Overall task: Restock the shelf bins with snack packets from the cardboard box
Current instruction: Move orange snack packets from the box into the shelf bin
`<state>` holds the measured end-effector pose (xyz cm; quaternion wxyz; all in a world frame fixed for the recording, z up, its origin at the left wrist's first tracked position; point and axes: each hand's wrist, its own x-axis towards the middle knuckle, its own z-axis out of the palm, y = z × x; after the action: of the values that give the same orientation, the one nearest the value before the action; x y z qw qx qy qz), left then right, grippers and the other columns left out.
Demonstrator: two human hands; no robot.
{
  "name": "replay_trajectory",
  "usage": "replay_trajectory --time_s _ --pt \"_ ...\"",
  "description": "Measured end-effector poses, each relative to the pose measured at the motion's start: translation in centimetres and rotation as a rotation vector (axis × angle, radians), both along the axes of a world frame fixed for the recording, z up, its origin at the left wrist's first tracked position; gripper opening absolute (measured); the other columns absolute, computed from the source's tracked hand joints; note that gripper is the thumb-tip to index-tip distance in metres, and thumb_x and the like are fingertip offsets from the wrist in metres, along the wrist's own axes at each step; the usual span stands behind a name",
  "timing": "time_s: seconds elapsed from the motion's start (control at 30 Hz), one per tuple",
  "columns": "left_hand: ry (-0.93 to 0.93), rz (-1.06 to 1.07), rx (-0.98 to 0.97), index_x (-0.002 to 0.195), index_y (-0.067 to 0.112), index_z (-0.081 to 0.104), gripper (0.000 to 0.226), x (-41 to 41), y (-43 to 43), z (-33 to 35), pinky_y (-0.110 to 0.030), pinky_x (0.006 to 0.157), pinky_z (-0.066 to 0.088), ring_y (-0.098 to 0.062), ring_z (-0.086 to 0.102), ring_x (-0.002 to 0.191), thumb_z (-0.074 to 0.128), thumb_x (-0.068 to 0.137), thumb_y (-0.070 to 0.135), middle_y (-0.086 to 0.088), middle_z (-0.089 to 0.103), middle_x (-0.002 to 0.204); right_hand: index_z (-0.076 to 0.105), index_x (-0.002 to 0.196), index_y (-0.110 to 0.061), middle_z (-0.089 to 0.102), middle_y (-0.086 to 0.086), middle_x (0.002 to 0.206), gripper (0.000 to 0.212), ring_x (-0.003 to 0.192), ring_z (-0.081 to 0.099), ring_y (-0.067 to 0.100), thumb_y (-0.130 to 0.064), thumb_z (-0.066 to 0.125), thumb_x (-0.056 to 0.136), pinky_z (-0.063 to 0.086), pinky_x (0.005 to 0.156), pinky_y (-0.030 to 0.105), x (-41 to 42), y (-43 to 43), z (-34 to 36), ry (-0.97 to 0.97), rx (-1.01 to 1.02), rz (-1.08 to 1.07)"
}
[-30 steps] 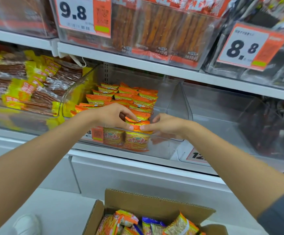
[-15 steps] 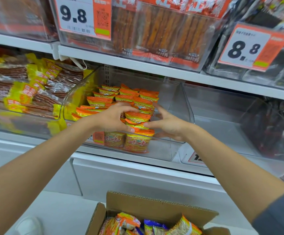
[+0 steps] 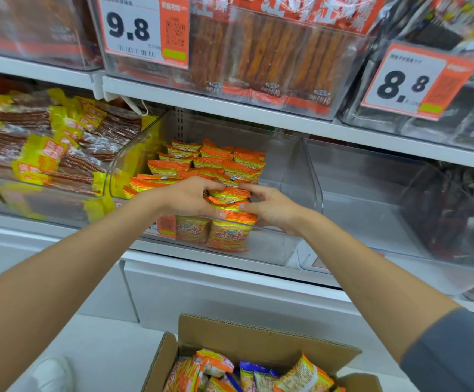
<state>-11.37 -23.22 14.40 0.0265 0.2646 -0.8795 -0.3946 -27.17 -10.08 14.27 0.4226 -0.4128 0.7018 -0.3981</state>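
Several crinkly orange packets [image 3: 228, 195] | pinched between left hand [image 3: 189, 198] and right hand [image 3: 270, 206] | clear plastic bin [image 3: 275, 247]

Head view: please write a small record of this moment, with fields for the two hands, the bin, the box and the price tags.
left hand: grips the orange packets from the left
right hand: grips the same packets from the right
clear bin: partly filled with rows of orange packets, hands at its front
cardboard box: open, below the shelf, holds more packets
price tags: 9.8 tag and 8.8 tag on the bins above
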Motion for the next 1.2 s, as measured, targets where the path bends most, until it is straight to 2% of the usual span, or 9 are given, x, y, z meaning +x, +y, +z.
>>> replay_trajectory --time_s 0.1,0.2,0.33,0.57,0.7,0.83,0.93,1.03,1.2 --pt "0.167 0.095 -0.087 0.132 0.022 0.060 0.065 1.0 1.8 1.0 -0.024 0.098 0.037 -0.007 0.047 0.125 0.083 0.073 0.035 0.008 0.055 0.136 0.052 0.138 -0.016 0.056 0.003 0.134 0.046 0.117 0.057 0.019 -0.011 0.062 0.094 0.049 0.089 0.026 0.4 1.5 0.6 0.311 -0.135 -0.058" --pt "0.325 0.203 -0.167 0.109 0.022 0.070 0.037 2.0 4.9 1.2 -0.020 0.078 0.045 -0.006 0.060 0.096 0.082 0.075 0.030 0.009 0.067 0.108 0.067 0.111 -0.017 0.061 -0.001 0.113 0.025 0.089 0.055 0.002 -0.008 0.062 0.089 0.038 0.076 0.007 1.4 5.1 1.3 0.575 -0.309 -0.183" --pt "0.340 0.162 -0.045 0.100 0.007 0.071 0.021 3.2 11.5 0.0 -0.008 0.062 0.044 0.001 0.058 0.069 0.077 0.081 0.011 -0.004 0.069 0.090 0.067 0.091 -0.021 0.063 0.000 0.097 0.014 0.082 0.058 0.013 -0.008 0.062 0.088 0.043 0.074 0.023 3.3 11.4 -0.1 0.596 -0.281 -0.157" --pt "0.031 0.166 0.119 0.101 0.011 0.072 0.016 8.2 18.2 -9.1 -0.018 0.078 0.049 -0.011 0.064 0.088 0.072 0.086 0.017 0.002 0.068 0.094 0.066 0.099 -0.024 0.062 -0.012 0.098 0.010 0.091 0.057 0.004 -0.016 0.062 0.094 0.040 0.069 0.006 3.9 22.1 -10.5 0.370 0.142 0.100" --pt "-0.066 0.270 0.150 0.103 0.015 0.071 0.016 10.7 18.4 -13.5 -0.023 0.085 0.052 -0.011 0.065 0.093 0.070 0.087 0.018 0.003 0.068 0.096 0.067 0.110 -0.022 0.066 -0.006 0.106 0.016 0.098 0.061 0.012 -0.023 0.062 0.095 0.049 0.081 0.025 5.0 22.4 -16.5 0.321 0.328 0.228" --pt "-0.106 0.289 0.182 0.103 0.017 0.071 0.015 11.5 18.5 -14.9 -0.020 0.083 0.050 -0.008 0.064 0.091 0.068 0.088 0.016 0.009 0.067 0.091 0.064 0.117 -0.013 0.065 0.005 0.096 0.027 0.077 0.057 0.020 -0.028 0.062 0.095 0.044 0.068 0.031 7.8 18.6 -20.3 0.195 0.446 0.303" --pt "-0.105 0.273 0.180 0.103 0.017 0.070 0.016 11.6 18.8 -15.1 -0.012 0.079 0.048 -0.003 0.063 0.089 0.065 0.089 0.015 0.013 0.066 0.088 0.055 0.132 -0.014 0.060 0.002 0.112 0.044 0.089 0.057 0.017 -0.026 0.067 0.092 0.045 0.073 0.026 10.0 17.7 -23.6 0.152 0.545 0.394" --pt "-0.093 0.264 0.177 0.105 0.017 0.069 0.017 11.8 18.9 -15.2 -0.003 0.071 0.045 0.000 0.061 0.086 0.062 0.090 0.013 0.017 0.063 0.087 0.063 0.110 -0.014 0.053 0.009 0.137 0.020 0.121 0.054 0.024 -0.015 0.069 0.090 0.047 0.094 0.036 11.5 17.9 -25.2 0.091 0.493 0.327" --pt "-0.137 0.213 0.292 0.114 0.018 0.065 0.033 12.0 18.7 -15.0 -0.032 0.094 0.051 -0.017 0.061 0.107 0.062 0.087 -0.001 -0.001 0.065 0.113 0.069 0.088 -0.015 0.056 -0.012 0.074 0.015 0.064 0.048 0.001 -0.030 0.071 0.088 0.040 0.063 0.025 9.9 16.9 -20.1 0.214 0.254 0.107"
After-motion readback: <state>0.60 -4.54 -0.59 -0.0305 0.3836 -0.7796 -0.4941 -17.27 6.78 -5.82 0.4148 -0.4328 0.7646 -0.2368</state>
